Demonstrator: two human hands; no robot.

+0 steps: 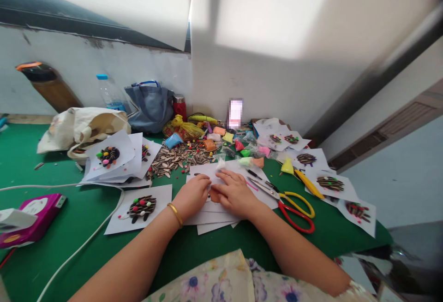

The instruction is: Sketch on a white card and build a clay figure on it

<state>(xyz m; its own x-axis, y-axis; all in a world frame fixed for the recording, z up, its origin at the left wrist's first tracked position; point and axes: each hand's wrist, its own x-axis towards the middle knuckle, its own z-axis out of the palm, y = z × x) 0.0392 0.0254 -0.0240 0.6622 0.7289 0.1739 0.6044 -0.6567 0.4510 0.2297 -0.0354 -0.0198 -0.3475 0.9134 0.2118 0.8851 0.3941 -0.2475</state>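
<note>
Your left hand (pixel 192 194) and right hand (pixel 235 193) lay side by side, palms down, on the stack of white paper sheets (pixel 221 214) on the green table (pixel 86 214), fingers curled over a small brownish lump (pixel 214 196) pressed between them. You gripped nothing else. The red-and-yellow scissors (pixel 294 207) lay just right of your right hand, and the sunflower seeds (pixel 176 158) were heaped behind the sheets.

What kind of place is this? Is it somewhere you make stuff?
Probably a craft table, maybe in a classroom or at home. A green table holds a pile of sunflower seeds, small lumps of coloured clay, scissors and paper sheets with finished seed pictures.
</note>
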